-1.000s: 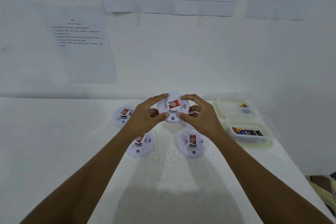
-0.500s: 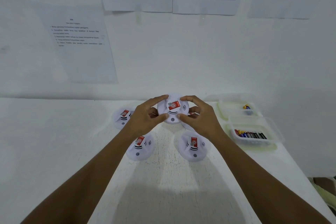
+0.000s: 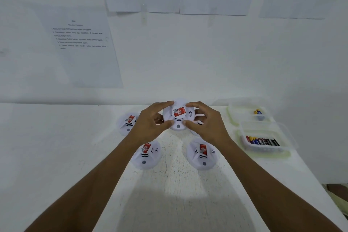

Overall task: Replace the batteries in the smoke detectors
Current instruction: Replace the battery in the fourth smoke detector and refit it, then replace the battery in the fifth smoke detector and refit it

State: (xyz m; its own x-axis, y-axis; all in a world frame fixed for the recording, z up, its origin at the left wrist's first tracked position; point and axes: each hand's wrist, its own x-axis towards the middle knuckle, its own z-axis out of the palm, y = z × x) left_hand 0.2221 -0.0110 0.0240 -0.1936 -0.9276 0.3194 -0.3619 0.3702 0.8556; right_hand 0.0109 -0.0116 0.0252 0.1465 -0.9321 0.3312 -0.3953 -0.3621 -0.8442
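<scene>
In the centre of the frame, the left hand (image 3: pixel 150 124) and right hand (image 3: pixel 207 124) both grip one white smoke detector (image 3: pixel 178 117), fingers curled around its rim.

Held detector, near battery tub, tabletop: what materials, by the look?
The held detector: white moulded plastic, smooth matte shell with vent slots. The near battery tub: translucent plastic; batteries show through its wall. The tabletop: white-painted, probably wood; the paint looks worn and cracked mid-table.
</scene>
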